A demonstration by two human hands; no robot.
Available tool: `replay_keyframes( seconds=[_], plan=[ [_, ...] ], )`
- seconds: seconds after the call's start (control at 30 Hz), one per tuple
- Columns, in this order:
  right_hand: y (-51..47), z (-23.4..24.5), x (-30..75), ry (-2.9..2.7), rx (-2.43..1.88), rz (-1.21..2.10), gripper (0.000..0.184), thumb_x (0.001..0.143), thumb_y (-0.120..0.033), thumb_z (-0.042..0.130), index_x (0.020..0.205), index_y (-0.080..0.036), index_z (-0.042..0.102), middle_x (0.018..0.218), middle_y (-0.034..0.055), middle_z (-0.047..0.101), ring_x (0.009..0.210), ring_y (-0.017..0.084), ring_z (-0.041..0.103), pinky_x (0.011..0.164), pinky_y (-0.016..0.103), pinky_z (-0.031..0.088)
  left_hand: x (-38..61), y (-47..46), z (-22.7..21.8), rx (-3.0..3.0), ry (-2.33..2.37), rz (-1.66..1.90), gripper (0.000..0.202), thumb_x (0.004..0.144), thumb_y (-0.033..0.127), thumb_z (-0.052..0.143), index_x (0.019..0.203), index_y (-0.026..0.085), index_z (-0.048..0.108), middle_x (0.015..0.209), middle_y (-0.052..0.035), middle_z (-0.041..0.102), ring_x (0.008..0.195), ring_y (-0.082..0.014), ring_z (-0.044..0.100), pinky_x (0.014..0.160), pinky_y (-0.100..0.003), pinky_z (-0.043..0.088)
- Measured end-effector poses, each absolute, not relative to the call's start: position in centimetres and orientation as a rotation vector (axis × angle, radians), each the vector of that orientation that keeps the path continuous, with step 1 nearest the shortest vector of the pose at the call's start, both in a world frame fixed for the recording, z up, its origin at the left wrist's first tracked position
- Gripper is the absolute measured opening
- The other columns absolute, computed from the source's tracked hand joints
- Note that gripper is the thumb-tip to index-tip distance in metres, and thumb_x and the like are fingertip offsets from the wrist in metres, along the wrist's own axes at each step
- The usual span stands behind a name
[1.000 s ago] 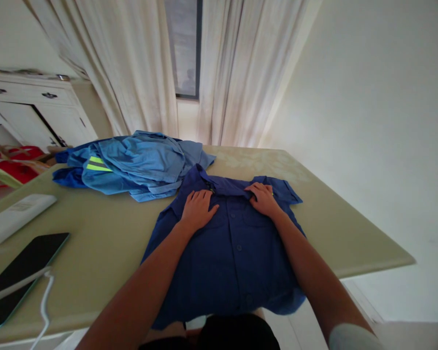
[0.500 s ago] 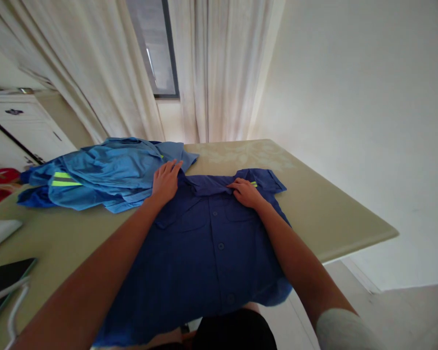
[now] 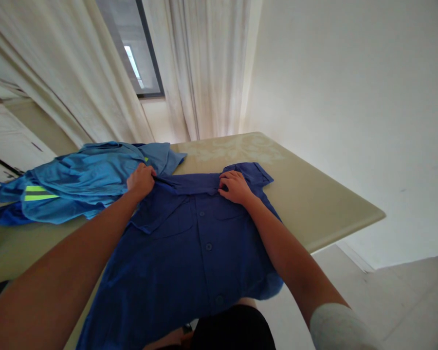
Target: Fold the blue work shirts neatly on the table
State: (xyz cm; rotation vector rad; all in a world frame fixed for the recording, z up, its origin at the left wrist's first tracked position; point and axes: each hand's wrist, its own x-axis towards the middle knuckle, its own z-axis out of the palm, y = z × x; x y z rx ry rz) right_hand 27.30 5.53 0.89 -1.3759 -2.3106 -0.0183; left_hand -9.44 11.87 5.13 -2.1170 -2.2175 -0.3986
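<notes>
A dark blue button-up shirt lies front side up on the table, its lower hem hanging over the near edge toward my lap. My left hand is closed on the shirt's fabric near the left shoulder and pulls it taut. At the collar, my right hand pinches the cloth between thumb and fingers. The right short sleeve spreads out beyond that hand. Beside my left hand lies a heap of lighter blue shirts with a yellow-green and grey reflective strip.
The pale green table has a corner pointing right, close to a white wall. Cream curtains and a window stand behind it. A white cabinet is at the far left.
My left hand has moved left and gone from spread fingers to a grip, stretching the shirt's shoulder leftward. My right hand has shifted slightly at the collar. The view has turned right.
</notes>
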Motion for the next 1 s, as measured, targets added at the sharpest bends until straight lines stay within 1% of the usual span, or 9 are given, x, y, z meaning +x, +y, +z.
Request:
replay_keyframes(
  seconds=[0.1,0.2,0.3,0.4,0.53,0.63,0.7,0.83,1.0],
  plan=[
    [5.5,1.0,27.5,-2.321,-1.46,-0.015,0.012,0.095,-0.034,0.071,0.091,-0.023,0.074,0.1,0.0075,0.073,0.105,0.028,0.06,0.11,0.046,0.033,-8.8,11.5,5.5,-2.08,-2.301,-0.346,0.032,0.093,0.02,0.05,0.111,0.017,0.077,0.132,-0.0199,0.06,0.108,-0.0383,0.064,0.089,-0.052,0.052],
    [5.6,0.8,27.2,-2.311,-1.51,0.0,0.014,0.098,-0.035,0.068,0.097,-0.022,0.074,0.1,0.0085,0.074,0.104,0.029,0.061,0.105,0.046,0.033,-7.5,10.5,5.1,-2.102,-2.117,-0.355,0.033,0.095,0.027,0.051,0.111,0.015,0.077,0.133,-0.0224,0.061,0.122,-0.043,0.059,0.099,-0.057,0.05],
    [5.7,0.6,26.9,-2.329,-1.492,0.022,0.017,0.1,-0.038,0.067,0.097,-0.022,0.075,0.103,0.0096,0.074,0.105,0.029,0.062,0.103,0.045,0.033,-6.0,9.1,3.0,-2.36,-1.732,-0.42,0.047,0.103,0.04,0.041,0.135,0.02,0.069,0.148,-0.0158,0.06,0.138,-0.0372,0.053,0.116,-0.056,0.041],
    [6.0,0.7,27.5,-2.211,-1.511,0.1,0.029,0.104,-0.045,0.06,0.097,-0.022,0.075,0.105,0.0091,0.074,0.105,0.027,0.064,0.101,0.041,0.036,-5.4,8.5,0.3,-2.586,-1.663,-0.377,0.058,0.106,0.047,0.031,0.153,0.021,0.055,0.16,-0.0106,0.054,0.149,-0.0286,0.047,0.126,-0.049,0.033],
    [6.6,0.7,30.4,-1.65,-1.849,-0.05,0.035,0.106,-0.046,0.054,0.115,-0.017,0.073,0.122,0.017,0.07,0.117,0.032,0.06,0.102,0.042,0.041,-5.6,8.8,-1.3,-2.571,-1.805,-0.406,0.062,0.106,0.047,0.032,0.152,0.014,0.056,0.159,-0.0128,0.056,0.148,-0.0264,0.05,0.126,-0.042,0.034],
    [7.0,0.1,33.4,-1.317,-2.143,-0.149,0.052,0.097,-0.049,0.066,0.133,-0.012,0.065,0.135,0.0262,0.063,0.126,0.04,0.055,0.105,0.051,0.04,-5.6,8.8,-1.0,-2.56,-1.818,-0.453,0.06,0.105,0.047,0.036,0.15,0.014,0.059,0.158,-0.0129,0.057,0.147,-0.0264,0.051,0.126,-0.042,0.036],
    [7.3,-0.5,35.0,-1.29,-2.262,-0.096,0.06,0.092,-0.05,0.072,0.136,-0.01,0.063,0.136,0.0288,0.062,0.128,0.043,0.054,0.105,0.055,0.04,-5.5,8.7,-0.7,-2.564,-1.833,-0.47,0.059,0.105,0.047,0.038,0.149,0.014,0.06,0.158,-0.0125,0.058,0.147,-0.0264,0.052,0.125,-0.042,0.037],
    [8.2,-0.9,37.1,-1.369,-2.219,0.055,0.042,0.095,-0.037,0.063,0.13,-0.015,0.069,0.128,0.023,0.069,0.122,0.038,0.061,0.104,0.052,0.044,-5.5,8.6,-0.7,-2.565,-1.846,-0.509,0.057,0.104,0.047,0.04,0.148,0.017,0.061,0.158,-0.0104,0.058,0.147,-0.0264,0.052,0.125,-0.043,0.037],
    [8.3,-0.8,38.2,-1.069,-2.161,0.03,0.039,0.097,-0.025,0.047,0.129,-0.017,0.069,0.127,0.0205,0.067,0.12,0.035,0.059,0.103,0.052,0.044,-5.6,8.7,-1.1,-2.582,-1.848,-0.547,0.057,0.105,0.048,0.04,0.148,0.018,0.06,0.158,-0.0101,0.057,0.147,-0.0269,0.051,0.125,-0.045,0.037]
  ],
)
